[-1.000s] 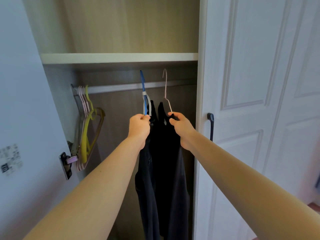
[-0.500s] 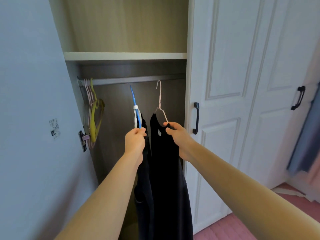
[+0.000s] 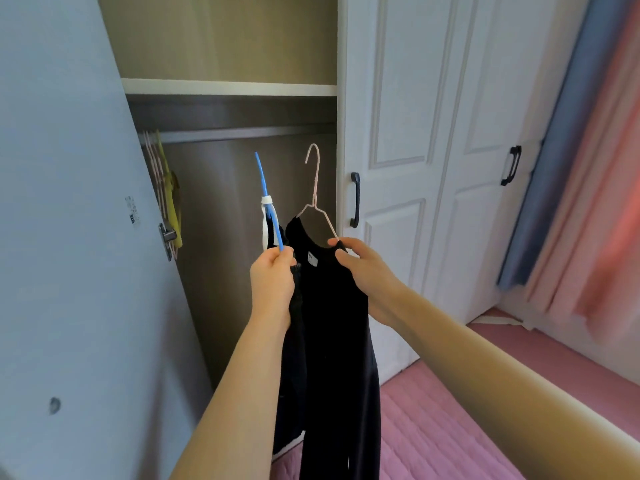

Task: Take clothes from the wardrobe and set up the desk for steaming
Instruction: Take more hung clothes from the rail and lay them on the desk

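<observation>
Here the left hand (image 3: 273,277) grips the blue hanger (image 3: 268,199) carrying a dark garment (image 3: 294,341) that is mostly hidden behind the black top (image 3: 337,341). The right hand (image 3: 360,268) pinches the pink wire hanger (image 3: 315,188) at the top's shoulder. Both hang near the open wardrobe, hooks below the rail (image 3: 242,133). The hems are cut off at the bottom edge.

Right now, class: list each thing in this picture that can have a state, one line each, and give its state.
Left wardrobe door: open.
Right wardrobe doors: closed.
Blue hanger: off the rail, gripped by the left hand.
Pink wire hanger: off the rail, held by the right hand.
Black garments: hanging from those hangers.
Spare hangers: on the rail.
</observation>
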### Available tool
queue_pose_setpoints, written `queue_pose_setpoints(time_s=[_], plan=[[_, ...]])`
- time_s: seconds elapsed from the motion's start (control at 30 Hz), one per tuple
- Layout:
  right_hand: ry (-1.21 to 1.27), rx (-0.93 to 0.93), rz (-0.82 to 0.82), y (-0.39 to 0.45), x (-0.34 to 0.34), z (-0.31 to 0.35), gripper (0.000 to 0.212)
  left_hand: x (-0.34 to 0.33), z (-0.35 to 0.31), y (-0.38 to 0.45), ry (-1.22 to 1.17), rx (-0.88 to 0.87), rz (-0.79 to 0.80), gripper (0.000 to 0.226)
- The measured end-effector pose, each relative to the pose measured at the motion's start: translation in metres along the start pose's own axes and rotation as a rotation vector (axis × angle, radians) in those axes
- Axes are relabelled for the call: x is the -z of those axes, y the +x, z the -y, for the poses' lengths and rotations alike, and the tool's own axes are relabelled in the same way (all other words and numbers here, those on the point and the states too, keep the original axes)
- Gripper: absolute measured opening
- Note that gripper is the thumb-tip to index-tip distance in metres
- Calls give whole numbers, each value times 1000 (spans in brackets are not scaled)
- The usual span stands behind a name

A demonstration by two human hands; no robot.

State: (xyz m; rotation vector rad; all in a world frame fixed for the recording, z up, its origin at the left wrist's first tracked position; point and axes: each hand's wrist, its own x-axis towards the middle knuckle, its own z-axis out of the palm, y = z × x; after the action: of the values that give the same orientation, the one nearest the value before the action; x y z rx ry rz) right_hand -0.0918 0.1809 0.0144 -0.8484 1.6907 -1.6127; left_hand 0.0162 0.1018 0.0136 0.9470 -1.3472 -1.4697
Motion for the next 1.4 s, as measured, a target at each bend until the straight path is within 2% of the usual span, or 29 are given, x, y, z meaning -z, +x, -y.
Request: queue_pose_setpoints(time_s=[0.2,0.5,0.63,0.77,0.9,1.07,1.2,1.4], plan=[[5,15,-34,-36,6,1,20,3,-3,-28,-70,31,72,13],[-11,112,-71,-93,12,10,18,3,-16,-81,-137,-76,221,13],[6,116,-54,-124,25,16,18,6,-32,-113,-198,-70,261,35],[-20,131,-46,-163,40,20,15,13,-43,-158,-298,-61,314,29],[-63,153,-12,-213,55,22,16,16,-47,-212,-430,-23,318,22],[-68,162,27,-281,74,18,17,22,-44,-282,-470,18,275,18],[-77,164,95,-333,85,14,18,23,-47,-333,-564,105,233,28],[-75,157,110,-394,95,16,16,29,-50,-389,-448,54,231,16]])
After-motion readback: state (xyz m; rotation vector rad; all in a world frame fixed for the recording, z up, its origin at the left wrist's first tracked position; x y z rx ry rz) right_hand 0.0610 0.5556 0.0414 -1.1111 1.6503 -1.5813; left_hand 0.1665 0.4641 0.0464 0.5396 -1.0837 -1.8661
